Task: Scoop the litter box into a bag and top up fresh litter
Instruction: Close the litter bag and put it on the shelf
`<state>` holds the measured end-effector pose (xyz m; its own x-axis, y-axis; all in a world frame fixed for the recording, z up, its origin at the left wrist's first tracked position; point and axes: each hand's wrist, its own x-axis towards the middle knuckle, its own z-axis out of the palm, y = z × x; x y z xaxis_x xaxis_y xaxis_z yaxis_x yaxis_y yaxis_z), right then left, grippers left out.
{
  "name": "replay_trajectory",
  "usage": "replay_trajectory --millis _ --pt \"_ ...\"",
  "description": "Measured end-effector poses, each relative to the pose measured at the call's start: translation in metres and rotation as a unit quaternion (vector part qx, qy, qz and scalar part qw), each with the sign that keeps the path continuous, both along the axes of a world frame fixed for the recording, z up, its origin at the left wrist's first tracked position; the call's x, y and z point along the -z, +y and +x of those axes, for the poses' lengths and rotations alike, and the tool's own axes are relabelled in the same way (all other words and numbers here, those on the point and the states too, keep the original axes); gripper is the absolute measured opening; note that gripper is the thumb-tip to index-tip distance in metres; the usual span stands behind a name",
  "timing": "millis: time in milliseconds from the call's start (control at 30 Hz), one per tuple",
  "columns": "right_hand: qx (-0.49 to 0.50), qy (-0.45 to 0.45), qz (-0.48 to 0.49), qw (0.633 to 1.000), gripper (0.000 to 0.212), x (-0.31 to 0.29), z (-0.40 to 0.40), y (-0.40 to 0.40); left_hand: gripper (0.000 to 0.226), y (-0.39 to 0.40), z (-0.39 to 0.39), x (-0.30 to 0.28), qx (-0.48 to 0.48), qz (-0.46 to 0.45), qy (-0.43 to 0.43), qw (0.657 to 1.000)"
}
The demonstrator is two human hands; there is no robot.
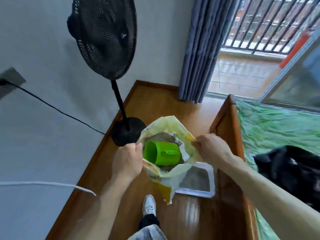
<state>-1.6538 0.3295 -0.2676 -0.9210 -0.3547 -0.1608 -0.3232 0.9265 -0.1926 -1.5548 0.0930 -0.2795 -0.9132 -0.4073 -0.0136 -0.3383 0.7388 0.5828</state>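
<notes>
Both hands pinch the litter bag rim, left hand and right hand spreading it; green scoop cup lies inside, mouth toward left grip, litter box below-right on the floor

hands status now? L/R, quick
Left hand: grips the left edge of the litter bag, holding its mouth open.
Right hand: pinches the bag's right edge.

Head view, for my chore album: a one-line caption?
Both hands hold the litter bag open, green scoop inside.
</notes>
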Motion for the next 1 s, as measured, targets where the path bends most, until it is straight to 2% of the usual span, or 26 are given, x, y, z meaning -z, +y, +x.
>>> replay_trajectory --millis 267,500,600,667,800,1000 --pt "0.133 -0.047 -0.044 0.989 0.042 -0.076 0.055 0.052 0.053 0.047 0.025 -0.052 0.065 0.099 0.017 0.993" --pt "0.240 -0.002 -0.039 0.970 0.052 -0.114 0.115 0.054 0.061 0.049 0.004 -0.077 0.189 0.178 0.040 0.965" --pt "0.298 0.014 -0.040 0.954 0.051 -0.126 0.133 0.042 0.059 0.035 -0.006 -0.092 0.266 0.166 0.051 0.948" --pt "0.331 0.021 -0.074 0.940 0.049 -0.135 0.142 0.033 0.056 0.022 -0.013 -0.099 0.310 0.162 0.061 0.935" --pt "0.395 0.055 -0.138 0.907 0.024 -0.138 0.165 0.006 0.056 0.002 -0.030 -0.105 0.379 0.202 0.053 0.901" --pt "0.460 0.104 -0.204 0.858 0.045 -0.141 0.242 -0.017 0.057 0.009 -0.014 -0.121 0.453 0.248 0.030 0.856"
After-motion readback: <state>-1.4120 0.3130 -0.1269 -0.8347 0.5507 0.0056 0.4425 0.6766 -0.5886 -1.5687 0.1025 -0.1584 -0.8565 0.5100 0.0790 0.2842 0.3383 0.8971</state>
